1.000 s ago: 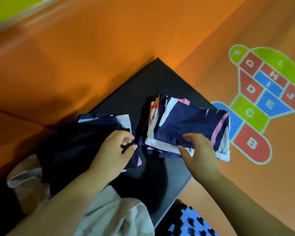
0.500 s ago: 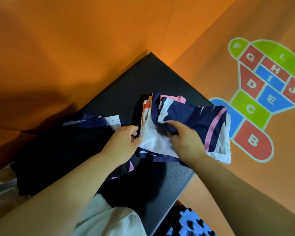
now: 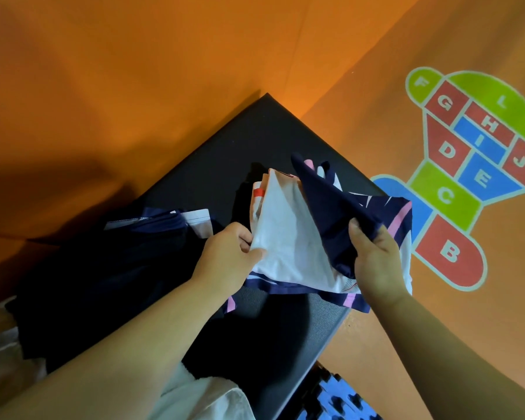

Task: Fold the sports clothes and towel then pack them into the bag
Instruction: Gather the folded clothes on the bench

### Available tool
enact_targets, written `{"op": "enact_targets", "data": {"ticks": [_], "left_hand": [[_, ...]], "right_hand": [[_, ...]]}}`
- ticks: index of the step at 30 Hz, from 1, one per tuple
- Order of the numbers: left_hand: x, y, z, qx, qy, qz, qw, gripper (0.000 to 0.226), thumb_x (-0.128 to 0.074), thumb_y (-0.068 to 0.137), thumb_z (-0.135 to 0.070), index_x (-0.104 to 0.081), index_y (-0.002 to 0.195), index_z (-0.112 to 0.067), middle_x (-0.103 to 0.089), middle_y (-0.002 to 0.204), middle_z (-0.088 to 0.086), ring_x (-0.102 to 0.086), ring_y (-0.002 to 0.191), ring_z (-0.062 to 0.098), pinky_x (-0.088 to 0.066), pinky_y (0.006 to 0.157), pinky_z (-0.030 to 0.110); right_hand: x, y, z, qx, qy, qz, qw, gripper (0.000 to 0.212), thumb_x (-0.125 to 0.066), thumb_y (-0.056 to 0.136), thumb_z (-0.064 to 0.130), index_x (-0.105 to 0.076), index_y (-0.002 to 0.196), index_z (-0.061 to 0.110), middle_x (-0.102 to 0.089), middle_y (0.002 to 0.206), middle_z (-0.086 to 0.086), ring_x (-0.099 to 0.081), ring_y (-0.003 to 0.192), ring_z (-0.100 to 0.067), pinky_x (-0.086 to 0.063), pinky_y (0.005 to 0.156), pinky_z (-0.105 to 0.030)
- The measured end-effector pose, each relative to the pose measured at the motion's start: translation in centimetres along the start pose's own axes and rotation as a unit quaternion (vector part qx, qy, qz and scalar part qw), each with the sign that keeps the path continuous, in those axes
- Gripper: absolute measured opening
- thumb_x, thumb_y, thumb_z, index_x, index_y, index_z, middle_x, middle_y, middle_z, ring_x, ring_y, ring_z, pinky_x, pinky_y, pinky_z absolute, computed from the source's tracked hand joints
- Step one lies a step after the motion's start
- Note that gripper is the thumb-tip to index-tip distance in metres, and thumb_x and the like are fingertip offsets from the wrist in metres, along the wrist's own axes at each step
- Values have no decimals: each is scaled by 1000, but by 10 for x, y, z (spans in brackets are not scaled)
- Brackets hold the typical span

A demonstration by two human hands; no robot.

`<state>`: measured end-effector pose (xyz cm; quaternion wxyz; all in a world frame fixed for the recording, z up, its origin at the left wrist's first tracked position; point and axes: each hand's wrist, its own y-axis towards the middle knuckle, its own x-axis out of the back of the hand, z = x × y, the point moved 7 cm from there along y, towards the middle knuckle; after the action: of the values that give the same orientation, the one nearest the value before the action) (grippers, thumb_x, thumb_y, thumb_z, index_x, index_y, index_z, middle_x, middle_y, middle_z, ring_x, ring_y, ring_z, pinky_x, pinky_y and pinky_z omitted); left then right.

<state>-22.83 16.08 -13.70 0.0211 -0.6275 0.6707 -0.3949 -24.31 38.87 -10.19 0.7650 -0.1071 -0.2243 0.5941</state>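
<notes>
An orange floor [image 3: 134, 71] is filling most of the view, with a painted hopscotch pattern [image 3: 479, 174] of lettered squares lying off to the right. A dark tabletop [image 3: 255, 140] is sitting on it with one corner pointing away from the camera, and it is carrying the clothes. At the left, a large dark navy garment [image 3: 103, 274] is lying spread over the tabletop, its white label edge showing at the top. Below it, near the bottom edge, a pale towel [image 3: 200, 398] is lying bunched up (partly hidden under the left forearm). A blue and black foam mat [image 3: 340, 401] is peeking in at the bottom, just beside the tabletop's edge.

Toward the right corner of the tabletop, a navy sports shirt [image 3: 385, 210] with pink and white stripes is resting in a loose fold, its white inner side [image 3: 291, 237] turned upward. The right hand [image 3: 376, 262] is gripping a navy flap of this shirt, thumb on top, lifting it off the white layer. The left hand [image 3: 228, 262] is pinching the white layer's left edge, its grip clenched on the cloth between thumb and fingers. Both forearms are reaching in from the bottom of the view. I cannot tell where the bag is.
</notes>
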Motion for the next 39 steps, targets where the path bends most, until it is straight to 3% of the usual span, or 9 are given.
{"op": "enact_targets", "data": {"ticks": [4, 8, 12, 15, 19, 24, 28, 35, 39], "left_hand": [[-9, -8, -1, 5, -62, -8, 998, 17, -72, 80, -24, -61, 73, -13, -64, 84, 4, -59, 73, 18, -44, 63, 19], [-11, -12, 4, 35, -113, -21, 993, 19, -71, 81, -27, -59, 73, -14, -63, 90, 10, -56, 72, 17, -43, 61, 20], [-9, -12, 11, 82, -156, -8, 984, 19, -74, 79, -23, -56, 73, -16, -57, 72, -1, -52, 63, 16, -51, 66, 34], [-7, -9, 11, 108, -181, 1, 977, 19, -76, 75, -12, -57, 75, -15, -59, 71, 4, -51, 56, 17, -50, 63, 35], [-6, -6, -7, 92, -221, 35, 970, 18, -74, 76, -7, -59, 82, -16, -62, 69, 3, -52, 51, 10, -41, 49, 20], [0, -7, -33, 30, -223, 96, 970, 17, -61, 85, -4, -62, 97, -17, -72, 85, 1, -59, 66, 1, -42, 50, 10], [13, 3, -13, 17, -157, 14, 987, 13, -60, 88, -12, -58, 93, -23, -69, 95, -3, -58, 77, 6, -45, 68, 19], [-13, 11, 14, 26, 3, 55, 998, 53, -63, 88, -25, -45, 136, -15, -56, 130, 0, -56, 109, 13, -40, 91, 22], [-20, 16, 5, 13, 55, 33, 998, 59, -65, 85, -37, -45, 135, -13, -60, 121, 2, -57, 109, 19, -42, 87, 25]], "right_hand": [[-2, -7, -6, -5, -30, 21, 999, 13, -56, 94, 26, -61, 97, 38, -68, 91, 9, -64, 93, -16, -57, 81, -46], [-16, -18, -1, 70, -161, 92, 980, 25, -55, 94, 15, -57, 101, 38, -63, 85, 10, -55, 67, 13, -43, 64, -2], [-31, -22, -8, 124, -282, 141, 941, 40, -64, 88, 21, -56, 127, 28, -60, 115, 18, -50, 98, 18, -33, 82, 3], [-45, -30, -17, 176, -403, 186, 879, 64, -67, 84, 39, -41, 141, 28, -42, 145, 11, -37, 132, -4, -27, 107, -15], [-65, -37, -25, 228, -518, 179, 805, 92, -70, 68, 53, -37, 143, 10, -43, 144, -9, -44, 130, -29, -40, 104, -43], [-49, -16, -7, 134, -439, 64, 886, 46, -59, 82, 10, -49, 127, 19, -62, 111, -5, -57, 100, -34, -37, 72, -34], [-17, 3, 1, 45, -261, 28, 964, 34, -63, 88, 30, -53, 120, 24, -59, 91, 8, -57, 75, -10, -37, 62, -25], [28, 16, 0, -7, -113, -43, 993, 17, -63, 88, 17, -59, 100, 5, -58, 72, 5, -57, 58, 1, -40, 47, -8], [27, 15, -6, -3, -96, -40, 995, 21, -64, 87, 16, -61, 106, 5, -63, 79, 3, -57, 54, 8, -42, 47, -7]]}}
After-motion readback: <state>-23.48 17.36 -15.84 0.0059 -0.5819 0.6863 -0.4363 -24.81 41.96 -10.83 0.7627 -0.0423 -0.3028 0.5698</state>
